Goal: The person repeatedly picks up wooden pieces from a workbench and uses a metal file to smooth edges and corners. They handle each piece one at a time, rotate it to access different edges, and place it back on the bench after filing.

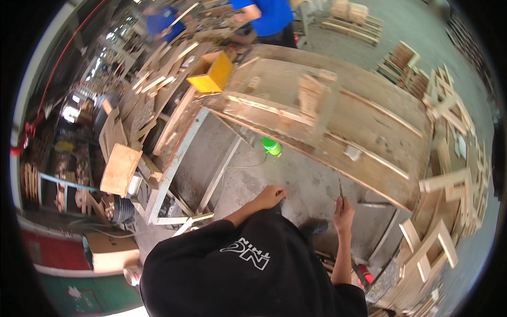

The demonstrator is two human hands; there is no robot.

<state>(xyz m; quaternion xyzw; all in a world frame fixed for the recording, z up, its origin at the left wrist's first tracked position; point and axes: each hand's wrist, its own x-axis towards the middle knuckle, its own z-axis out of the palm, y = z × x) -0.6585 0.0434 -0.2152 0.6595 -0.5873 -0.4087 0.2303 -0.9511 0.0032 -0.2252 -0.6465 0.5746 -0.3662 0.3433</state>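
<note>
My right hand (343, 209) is closed round a thin, dark, pointed tool (340, 186) whose exact kind I cannot make out. It points up toward the near edge of the wooden workbench (391, 185). My left hand (271, 196) is in front of my body, short of the bench, with its fingers curled in. Whatever lies inside those fingers, if anything, is hidden. On the bench top is a wooden frame with long pale strips (269, 108) and an upright block of wood (310, 95). A small whitish piece (353, 153) rests by the nearer strip.
A yellow box (212, 73) stands at the bench's far left, beside heaped boards (158, 84). Under the bench is a green-lidded container (271, 146). Wooden frames (449, 185) are stacked at the right. Two people in blue (272, 18) are beyond the bench.
</note>
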